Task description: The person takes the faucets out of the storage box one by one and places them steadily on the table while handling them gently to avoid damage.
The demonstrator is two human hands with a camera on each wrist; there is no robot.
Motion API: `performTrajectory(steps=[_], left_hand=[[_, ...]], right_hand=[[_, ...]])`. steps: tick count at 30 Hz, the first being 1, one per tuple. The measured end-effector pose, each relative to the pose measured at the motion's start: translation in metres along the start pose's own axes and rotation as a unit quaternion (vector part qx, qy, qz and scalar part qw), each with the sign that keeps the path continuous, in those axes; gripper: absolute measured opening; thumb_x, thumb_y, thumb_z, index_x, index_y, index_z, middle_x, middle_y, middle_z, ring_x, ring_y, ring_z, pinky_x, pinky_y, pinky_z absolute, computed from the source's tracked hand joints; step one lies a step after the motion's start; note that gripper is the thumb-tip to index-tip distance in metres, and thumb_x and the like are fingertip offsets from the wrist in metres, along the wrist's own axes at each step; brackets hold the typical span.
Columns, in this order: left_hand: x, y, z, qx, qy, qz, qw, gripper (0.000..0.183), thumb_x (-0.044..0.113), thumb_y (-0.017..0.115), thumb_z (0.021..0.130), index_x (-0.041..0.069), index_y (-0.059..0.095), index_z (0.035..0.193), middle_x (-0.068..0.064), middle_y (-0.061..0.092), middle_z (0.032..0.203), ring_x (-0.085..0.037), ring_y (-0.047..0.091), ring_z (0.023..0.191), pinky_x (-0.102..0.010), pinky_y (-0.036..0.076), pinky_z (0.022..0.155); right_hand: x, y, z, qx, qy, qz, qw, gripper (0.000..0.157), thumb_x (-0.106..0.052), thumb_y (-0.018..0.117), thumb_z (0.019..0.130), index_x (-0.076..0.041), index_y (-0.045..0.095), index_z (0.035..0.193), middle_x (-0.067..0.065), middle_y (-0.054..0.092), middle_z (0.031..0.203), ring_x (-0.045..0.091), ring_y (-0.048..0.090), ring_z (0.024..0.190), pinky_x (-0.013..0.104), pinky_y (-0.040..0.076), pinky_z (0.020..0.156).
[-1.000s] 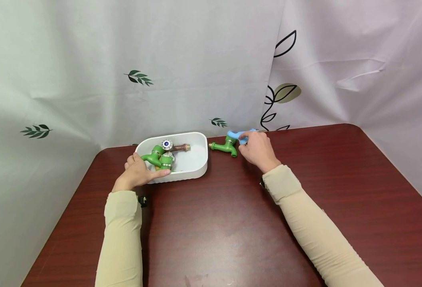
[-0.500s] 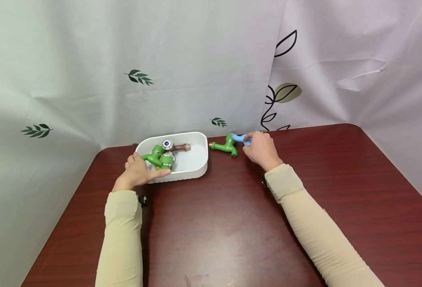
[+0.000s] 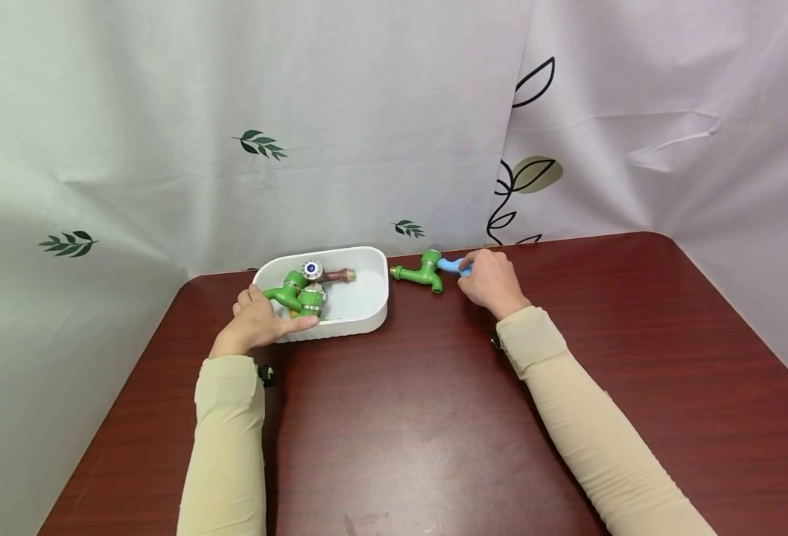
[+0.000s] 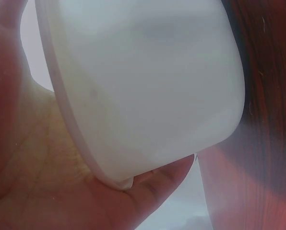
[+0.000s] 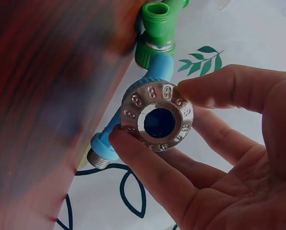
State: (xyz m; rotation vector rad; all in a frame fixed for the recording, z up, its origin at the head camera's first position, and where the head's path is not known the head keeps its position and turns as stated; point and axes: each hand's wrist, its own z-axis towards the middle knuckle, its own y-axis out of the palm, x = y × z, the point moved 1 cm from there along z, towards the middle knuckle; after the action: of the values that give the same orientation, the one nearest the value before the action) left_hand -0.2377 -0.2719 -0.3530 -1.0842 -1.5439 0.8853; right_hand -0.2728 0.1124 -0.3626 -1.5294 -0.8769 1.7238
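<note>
Right, so the right hand [image 3: 491,279] has its fingertips clamped on the round metal knob [image 5: 160,122] of the blue tap [image 3: 449,265], and that tap is at the back of the desk [image 3: 394,417], just right of the green tap [image 3: 421,275] lying there. It's a pinch at the knob's rim, so the first worry is twist: the body sticks out on either side, and its threaded end [image 5: 99,159] could swing round if the smooth metal turns between the fingers. Next worry, the neighbour. From the wrist camera the blue spout overlaps the green tap's handle; whether they actually touch, I can't tell from this angle, but a careless sideways nudge could send the green one rolling or knock it into the tub. The back edge is near too, with the curtain [image 3: 340,149] hanging behind, so a backward shove might push a tap off. Over on the other side, the left hand [image 3: 253,320] is wrapped round the corner of the white tub [image 3: 363,321], thumb along the near rim. Press too hard there and the tub might tip, shifting the taps [image 3: 287,296] heaped inside.
</note>
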Motion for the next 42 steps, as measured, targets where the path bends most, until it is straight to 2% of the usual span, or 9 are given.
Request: performTrajectory(steps=[5,13,21,27,42], left_hand=[[0.001,0.000,0.000,-0.001,-0.002,0.000,1.0000,0.145,0.072,0.073,0.075,-0.027,-0.008,0.144,-0.049,0.010,0.146,-0.060,0.021,0.133,-0.064,0.027,0.110],[0.000,0.000,0.000,-0.007,-0.005,-0.001,1.0000,0.147,0.074,0.072,0.074,-0.026,-0.011,0.143,-0.049,0.007,0.147,-0.061,0.019,0.134,-0.064,0.026,0.110],[0.000,0.000,0.000,-0.006,-0.005,-0.002,1.0000,0.147,0.073,0.073,0.075,-0.026,-0.010,0.144,-0.049,0.007,0.147,-0.060,0.019,0.134,-0.064,0.027,0.110],[-0.001,0.001,0.001,-0.003,-0.002,0.000,1.0000,0.147,0.074,0.072,0.074,-0.027,-0.009,0.144,-0.048,0.008,0.147,-0.060,0.021,0.133,-0.063,0.028,0.110],[-0.001,0.000,0.000,-0.003,-0.001,0.000,1.0000,0.146,0.074,0.072,0.075,-0.027,-0.009,0.143,-0.049,0.008,0.147,-0.060,0.020,0.133,-0.064,0.027,0.110]], right_hand=[[0.003,0.001,0.001,-0.003,0.003,-0.005,1.000,0.028,-0.006,0.063,0.085,-0.001,0.075,0.110,0.015,0.072,0.102,0.035,0.060,0.087,0.043,0.051,0.076],[0.006,0.004,0.003,-0.025,0.013,-0.010,1.000,0.025,-0.007,0.064,0.088,-0.001,0.073,0.110,0.016,0.069,0.105,0.031,0.058,0.088,0.039,0.049,0.074],[0.008,0.005,0.004,-0.032,0.009,-0.016,0.999,0.026,-0.005,0.064,0.086,0.000,0.074,0.109,0.021,0.066,0.112,0.035,0.058,0.096,0.044,0.050,0.083],[0.008,0.006,0.004,-0.032,0.000,-0.025,0.999,0.027,-0.003,0.063,0.083,0.000,0.074,0.107,0.021,0.068,0.110,0.036,0.059,0.094,0.045,0.050,0.081],[0.012,0.007,0.005,-0.042,-0.004,-0.016,0.999,0.029,0.001,0.059,0.084,0.001,0.074,0.109,0.021,0.068,0.114,0.035,0.059,0.092,0.044,0.050,0.080]])
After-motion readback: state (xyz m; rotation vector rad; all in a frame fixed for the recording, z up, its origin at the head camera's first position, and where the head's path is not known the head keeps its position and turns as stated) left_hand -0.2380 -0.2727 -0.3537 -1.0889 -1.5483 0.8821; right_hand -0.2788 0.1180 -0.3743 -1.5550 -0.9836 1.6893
